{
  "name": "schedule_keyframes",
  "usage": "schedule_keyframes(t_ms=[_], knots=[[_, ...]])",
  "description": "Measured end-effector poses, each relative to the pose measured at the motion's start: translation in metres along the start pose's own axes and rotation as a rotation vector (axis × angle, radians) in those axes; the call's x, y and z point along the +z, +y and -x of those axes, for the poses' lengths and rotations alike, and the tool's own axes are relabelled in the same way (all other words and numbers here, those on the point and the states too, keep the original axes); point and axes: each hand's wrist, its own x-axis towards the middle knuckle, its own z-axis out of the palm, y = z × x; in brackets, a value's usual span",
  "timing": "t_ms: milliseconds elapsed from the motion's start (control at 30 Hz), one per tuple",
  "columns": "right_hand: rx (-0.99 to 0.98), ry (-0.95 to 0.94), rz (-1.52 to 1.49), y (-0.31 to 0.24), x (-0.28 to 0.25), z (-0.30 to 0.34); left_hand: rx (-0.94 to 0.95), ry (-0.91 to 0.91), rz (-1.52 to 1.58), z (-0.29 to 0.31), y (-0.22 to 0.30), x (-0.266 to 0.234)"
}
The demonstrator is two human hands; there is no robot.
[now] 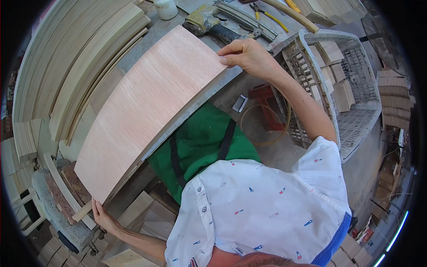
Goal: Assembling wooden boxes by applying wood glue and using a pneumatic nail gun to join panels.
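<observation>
A long, pinkish plywood panel (147,102) lies slantwise over the worktable in front of me, its edges bowed by the lens. My right hand (251,58) pinches its far right corner between thumb and fingers. At the near left corner, my left hand (104,218) grips the panel's edge, the fingers partly hidden. Just beside those fingers juts a short wooden strip (82,212). Beyond the panel's far end rests a dusty yellowish nail gun (202,22) with a dark handle.
Stacked wooden boards (89,58) fill the left side. At the back are a white bottle (166,8), yellow-handled pliers (271,18) and a wooden tool handle (293,13). A white plastic crate (356,129) holding wood blocks stands right, near a red stool-like object (267,104) and hose (271,141).
</observation>
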Motion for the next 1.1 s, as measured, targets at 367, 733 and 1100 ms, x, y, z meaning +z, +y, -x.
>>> schedule_keyframes(t_ms=[367,733,1100], knots=[[0.062,-0.014,0.011,-0.001,0.0,-0.001,0.011,0.019,-0.05,-0.005,-0.008,0.004],[-0.019,0.026,-0.01,0.013,0.004,-0.006,0.282,0.253,-0.631,0.02,0.027,0.052],[0.022,-0.028,-0.104,0.014,0.004,-0.005,1.105,-0.715,-0.453,0.115,0.134,0.359]])
